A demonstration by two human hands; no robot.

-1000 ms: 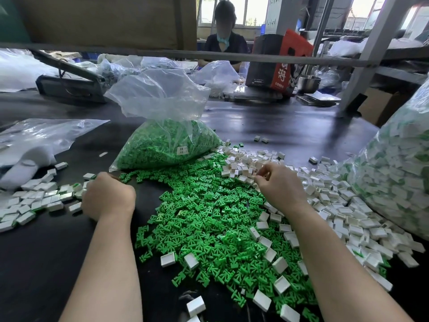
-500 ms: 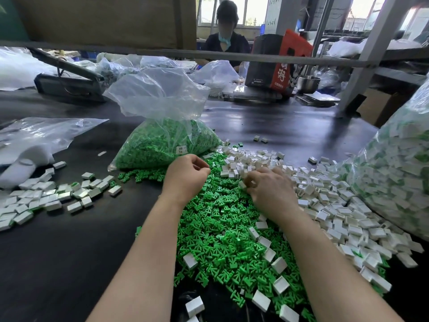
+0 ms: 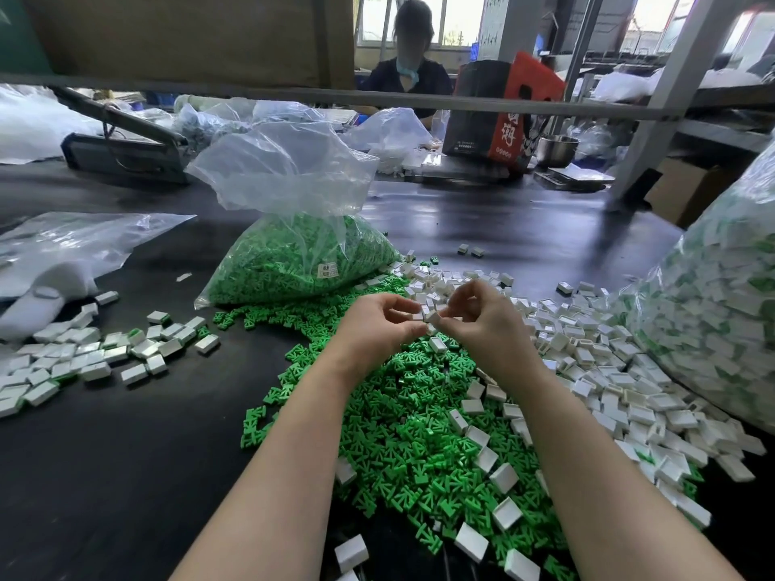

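Both left hand point(image 3: 377, 331) and right hand point(image 3: 488, 322) are pinching one shell point(image 3: 432, 316), fitting stage; next likely needing a square press.

glossy green plastic pieces point(image 3: 402, 417), matt black table point(image 3: 126, 454)

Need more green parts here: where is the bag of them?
In the head view, the bag of green parts lies left of centre on the black table, just behind the loose green pile.
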